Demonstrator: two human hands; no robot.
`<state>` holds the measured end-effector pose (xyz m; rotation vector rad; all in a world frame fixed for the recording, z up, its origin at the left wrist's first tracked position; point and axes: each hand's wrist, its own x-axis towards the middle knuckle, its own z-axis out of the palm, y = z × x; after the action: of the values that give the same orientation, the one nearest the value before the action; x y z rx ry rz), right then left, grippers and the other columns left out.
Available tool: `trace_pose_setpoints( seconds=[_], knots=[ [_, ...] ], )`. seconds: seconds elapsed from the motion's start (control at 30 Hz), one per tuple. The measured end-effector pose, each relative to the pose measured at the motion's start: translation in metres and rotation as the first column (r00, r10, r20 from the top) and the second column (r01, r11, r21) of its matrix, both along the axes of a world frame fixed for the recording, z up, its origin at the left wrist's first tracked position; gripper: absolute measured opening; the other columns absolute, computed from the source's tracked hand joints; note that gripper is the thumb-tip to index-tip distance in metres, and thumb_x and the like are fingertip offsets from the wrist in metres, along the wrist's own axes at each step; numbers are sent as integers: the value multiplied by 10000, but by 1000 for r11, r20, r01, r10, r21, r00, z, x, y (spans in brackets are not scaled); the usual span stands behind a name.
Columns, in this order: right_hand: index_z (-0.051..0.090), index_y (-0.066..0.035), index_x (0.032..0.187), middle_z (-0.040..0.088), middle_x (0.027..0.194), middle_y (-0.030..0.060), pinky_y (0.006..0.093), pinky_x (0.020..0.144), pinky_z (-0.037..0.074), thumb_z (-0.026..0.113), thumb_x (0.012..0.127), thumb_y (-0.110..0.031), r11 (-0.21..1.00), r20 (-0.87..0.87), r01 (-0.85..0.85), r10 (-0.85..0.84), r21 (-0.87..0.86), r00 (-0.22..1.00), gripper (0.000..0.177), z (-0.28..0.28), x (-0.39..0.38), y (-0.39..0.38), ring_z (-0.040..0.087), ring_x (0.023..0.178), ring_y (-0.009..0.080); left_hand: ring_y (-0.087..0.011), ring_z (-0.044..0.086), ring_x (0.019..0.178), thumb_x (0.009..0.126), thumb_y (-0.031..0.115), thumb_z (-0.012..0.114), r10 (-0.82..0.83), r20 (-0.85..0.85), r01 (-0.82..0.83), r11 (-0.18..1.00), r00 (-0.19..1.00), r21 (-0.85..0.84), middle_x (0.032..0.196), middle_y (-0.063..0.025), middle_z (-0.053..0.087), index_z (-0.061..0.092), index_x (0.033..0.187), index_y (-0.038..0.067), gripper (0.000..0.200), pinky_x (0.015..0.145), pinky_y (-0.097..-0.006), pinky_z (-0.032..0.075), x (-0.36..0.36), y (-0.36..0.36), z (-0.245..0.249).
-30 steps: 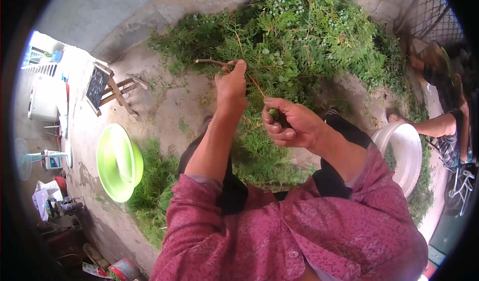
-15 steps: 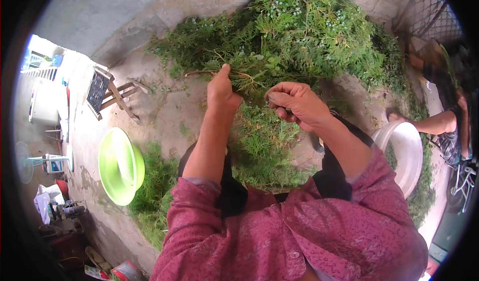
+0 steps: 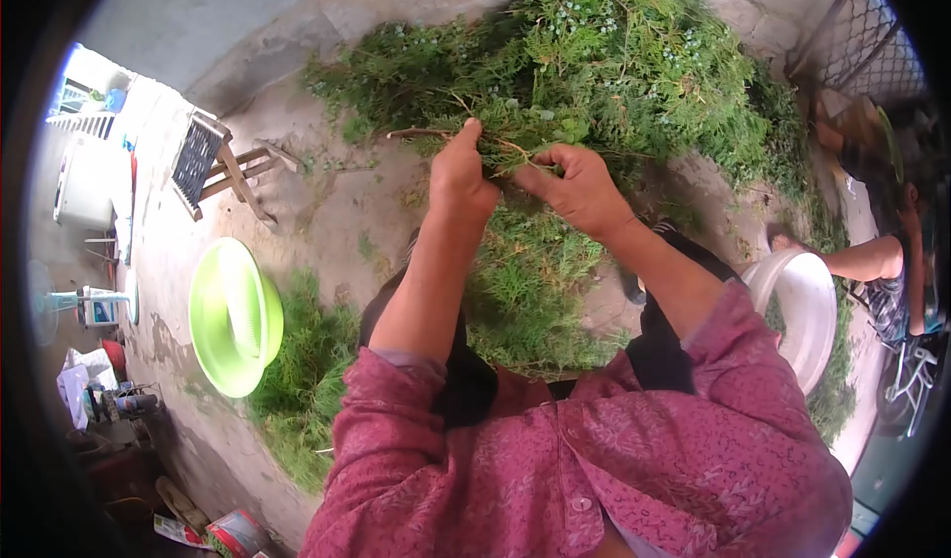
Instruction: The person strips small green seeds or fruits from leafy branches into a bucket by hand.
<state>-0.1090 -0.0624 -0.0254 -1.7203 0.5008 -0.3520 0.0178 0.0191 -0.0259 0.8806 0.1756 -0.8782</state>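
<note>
My left hand (image 3: 462,180) is closed round a leafy evergreen branch (image 3: 414,133), whose bare brown stem sticks out to the left of the thumb. Against the same branch, just to the right, my right hand (image 3: 582,194) pinches at its green sprigs with thumb and forefinger. The fingertips partly hide what they grip. Right behind both hands rises a large heap of evergreen branches (image 3: 644,73) dotted with pale bluish cones. Loose green sprigs (image 3: 535,276) lie on the ground below my hands, between my legs.
A lime-green basin (image 3: 205,310) stands at the left beside more green cuttings (image 3: 307,360). Behind it is a small wooden stool (image 3: 233,177). A white tub (image 3: 817,310) stands to my right, near another person's bare leg (image 3: 867,261). A concrete wall (image 3: 248,23) closes the back.
My right hand has moved left and up from apart to the branch, and its fingers now pinch at the sprigs. The left hand keeps its hold; the view has shifted slightly.
</note>
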Motion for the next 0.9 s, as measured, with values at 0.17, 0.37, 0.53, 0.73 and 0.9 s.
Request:
trace_pose_setpoints(
  seconds=[0.17, 0.37, 0.53, 0.73, 0.9],
  knots=[
    [570, -57, 941, 486, 617, -46, 175, 370, 252, 548, 860, -204, 872, -27, 17, -4, 490, 1000, 170, 9, -2, -7, 373, 437, 8, -246, 582, 742, 906, 202, 421, -22, -23, 21, 999, 999, -41, 877, -111, 579, 498, 972, -8, 233, 627, -390, 479, 5, 9, 9],
    [580, -60, 877, 475, 598, -52, 190, 361, 264, 598, 820, -186, 722, -17, -173, 247, 670, 969, 140, 10, -3, -9, 381, 434, 17, -248, 579, 736, 908, 215, 418, -114, -11, 114, 993, 993, -11, 884, -113, 582, 511, 953, -2, 240, 584, -381, 464, 8, 8, -5],
    [587, -73, 787, 452, 527, -57, 195, 360, 239, 602, 818, -204, 955, 13, -215, 217, 205, 976, 135, 8, -8, -7, 356, 399, 27, -253, 577, 749, 908, 200, 413, -124, -24, 123, 991, 992, -60, 893, -125, 575, 508, 954, 0, 227, 628, -397, 488, 0, 8, 0],
    [582, -57, 747, 455, 515, -29, 195, 358, 239, 579, 806, -163, 842, -3, -192, 223, 504, 975, 121, 9, -35, 5, 362, 401, 39, -201, 505, 631, 913, 187, 379, -135, -126, 137, 991, 983, 6, 787, -95, 544, 489, 911, 1, 215, 565, -309, 443, -22, 36, -14],
    [576, -13, 848, 513, 600, 20, 178, 356, 279, 508, 790, -96, 808, 54, -258, 272, 530, 961, 122, 34, -88, 29, 427, 438, 44, -190, 498, 649, 911, 165, 376, -138, -58, 132, 987, 989, -96, 836, -99, 549, 476, 934, 7, 189, 543, -296, 420, -21, 95, -45]
  ],
)
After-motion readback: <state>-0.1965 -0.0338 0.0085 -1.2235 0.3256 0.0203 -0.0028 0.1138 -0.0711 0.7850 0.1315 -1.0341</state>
